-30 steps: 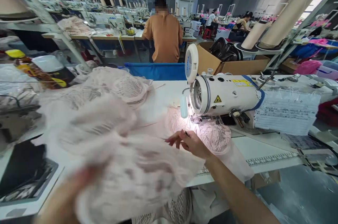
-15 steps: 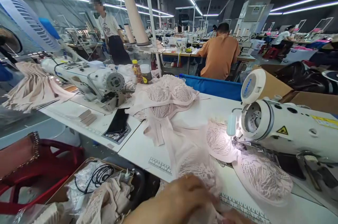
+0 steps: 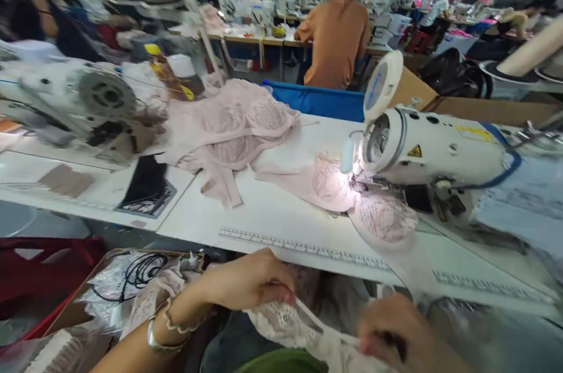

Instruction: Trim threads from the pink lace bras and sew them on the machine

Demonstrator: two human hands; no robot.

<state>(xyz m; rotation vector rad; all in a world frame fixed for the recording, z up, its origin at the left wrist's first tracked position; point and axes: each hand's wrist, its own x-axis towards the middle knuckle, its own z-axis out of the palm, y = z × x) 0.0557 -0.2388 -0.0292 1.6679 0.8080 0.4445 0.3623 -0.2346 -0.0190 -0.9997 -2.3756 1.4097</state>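
Both hands have dropped below the tabletop's near edge since the earlier frame. Left hand [image 3: 248,279] fingers pinch a pale lace piece [image 3: 285,320], soft and openwork; right hand [image 3: 391,332] fingers close on its narrow strap. One white sewing machine [image 3: 422,147] stands at the tabletop's right, two rounded lace cups [image 3: 382,217] under its lamp, one crumpled pink heap [image 3: 229,132] toward the far left.

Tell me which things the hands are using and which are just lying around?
In use: left hand and right hand pinch a lace piece; more lace sits under the sewing machine.

Lying about: fabric pile, bottles, cardboard box, black cable.
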